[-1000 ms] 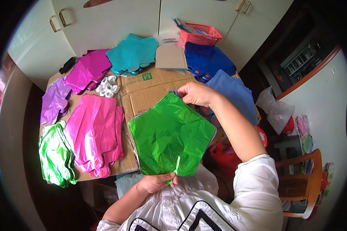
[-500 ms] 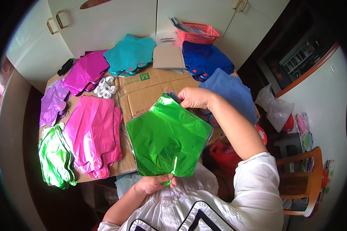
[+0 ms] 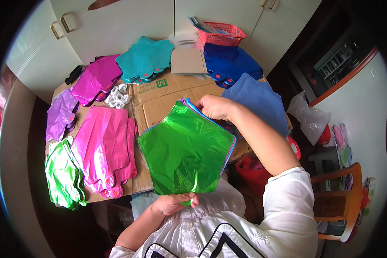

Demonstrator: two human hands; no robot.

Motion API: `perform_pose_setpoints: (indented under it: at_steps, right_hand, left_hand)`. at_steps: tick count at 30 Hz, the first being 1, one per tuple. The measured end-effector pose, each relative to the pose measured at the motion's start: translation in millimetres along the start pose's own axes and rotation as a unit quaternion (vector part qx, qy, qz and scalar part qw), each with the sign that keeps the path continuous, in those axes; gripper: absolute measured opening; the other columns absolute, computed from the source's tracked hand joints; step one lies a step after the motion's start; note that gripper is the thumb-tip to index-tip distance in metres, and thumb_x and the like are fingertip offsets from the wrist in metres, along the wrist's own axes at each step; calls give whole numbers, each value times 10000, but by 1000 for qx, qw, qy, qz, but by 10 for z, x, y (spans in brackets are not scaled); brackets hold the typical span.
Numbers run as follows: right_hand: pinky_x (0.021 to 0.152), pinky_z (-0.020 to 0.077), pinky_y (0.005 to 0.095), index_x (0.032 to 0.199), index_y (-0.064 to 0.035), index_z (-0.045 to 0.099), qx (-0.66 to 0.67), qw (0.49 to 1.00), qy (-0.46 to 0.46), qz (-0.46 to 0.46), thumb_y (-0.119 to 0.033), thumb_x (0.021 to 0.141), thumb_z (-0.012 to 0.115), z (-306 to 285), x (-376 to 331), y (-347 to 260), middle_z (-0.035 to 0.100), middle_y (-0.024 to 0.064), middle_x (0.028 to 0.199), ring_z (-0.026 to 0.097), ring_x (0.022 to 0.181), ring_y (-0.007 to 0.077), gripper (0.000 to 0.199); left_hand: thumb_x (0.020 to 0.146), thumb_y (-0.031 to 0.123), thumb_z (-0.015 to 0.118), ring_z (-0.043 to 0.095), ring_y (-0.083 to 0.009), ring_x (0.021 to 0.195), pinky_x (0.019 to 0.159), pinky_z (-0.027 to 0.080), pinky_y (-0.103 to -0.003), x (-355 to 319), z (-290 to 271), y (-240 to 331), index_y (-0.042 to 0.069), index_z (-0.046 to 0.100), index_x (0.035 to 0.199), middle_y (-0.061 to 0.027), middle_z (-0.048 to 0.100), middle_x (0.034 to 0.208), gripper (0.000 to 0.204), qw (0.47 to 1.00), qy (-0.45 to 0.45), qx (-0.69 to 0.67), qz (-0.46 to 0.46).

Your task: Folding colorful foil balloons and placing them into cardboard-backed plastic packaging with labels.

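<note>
Right hand (image 3: 216, 107) pinches the green-topped foil stack (image 3: 187, 148) near its upper corner, left hand (image 3: 173, 204) its bottom tab (image 3: 186, 202). Blue edges (image 3: 231, 150) show more than before: likely several layers.

The front foil (image 3: 185, 146) is green, sleeve (image 3: 290, 200) white.

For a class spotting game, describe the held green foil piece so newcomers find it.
Find the cardboard-topped table. At its near side, the left hand grips the bottom and the right hand the upper edge of the green foil piece. Unlike the green pile farther left, it is held up.
</note>
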State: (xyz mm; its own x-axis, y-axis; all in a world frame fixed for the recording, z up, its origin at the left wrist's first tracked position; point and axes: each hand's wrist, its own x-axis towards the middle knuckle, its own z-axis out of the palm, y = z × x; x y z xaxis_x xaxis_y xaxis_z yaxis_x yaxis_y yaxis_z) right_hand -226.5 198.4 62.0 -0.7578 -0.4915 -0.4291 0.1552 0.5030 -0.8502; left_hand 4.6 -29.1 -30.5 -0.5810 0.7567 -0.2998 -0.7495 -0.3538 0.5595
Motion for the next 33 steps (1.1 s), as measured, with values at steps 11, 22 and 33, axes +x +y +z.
perform_pose_setpoints:
  at_steps: [11,22,33]
  right_hand:
    - [571,477,262,916,37,696,29,999,30,-6,-191,826,732,21,-63,-67,660,24,746,584,631,66,247]
    - [597,474,272,897,31,698,18,999,36,-26,-127,822,707,32,-38,-68,659,14,742,573,653,65,175]
    - [568,478,277,841,41,700,-95,991,90,-24,-196,861,671,43,75,14,664,33,723,573,623,65,239]
  left_hand:
    - [886,86,619,639,-239,873,806,497,-370,-37,83,45,14,622,1028,-130,671,956,159,999,20,-31,5]
    - [873,7,601,637,-243,906,851,501,-385,-29,143,82,4,599,1105,-129,669,988,232,998,57,-29,-4]
    - [913,45,577,606,-194,842,779,484,-323,-19,144,57,0,631,1001,-103,654,920,113,996,88,-21,-16]
